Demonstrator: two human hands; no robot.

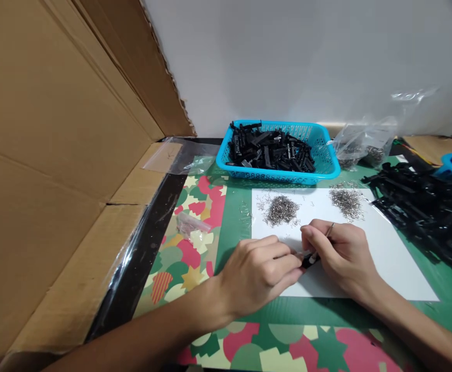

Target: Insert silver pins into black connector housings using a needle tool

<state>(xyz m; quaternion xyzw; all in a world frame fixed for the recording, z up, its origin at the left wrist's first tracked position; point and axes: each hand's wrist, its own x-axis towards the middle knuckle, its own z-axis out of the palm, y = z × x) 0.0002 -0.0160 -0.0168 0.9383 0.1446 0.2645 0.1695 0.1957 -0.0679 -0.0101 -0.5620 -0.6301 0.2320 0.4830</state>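
My left hand (267,268) is closed, its fingertips pinching a small black plastic part (309,260) just above a white sheet of paper (396,266). My right hand (344,253) is curled around slim metal tweezers (330,229), whose upper end shows above the thumb. Their lower end meets the black part, where fingers partly hide the contact. Beyond my hands, two heaps of tiny metal pieces lie on the paper: a left pile (283,210) and a right pile (347,202).
Behind the paper stands a blue basket (278,179) of black plastic parts. More black parts (423,206) are heaped at right, near clear bags (365,144) of metal pieces. A small plastic bag (193,226) lies left. Cardboard (55,155) walls the left side.
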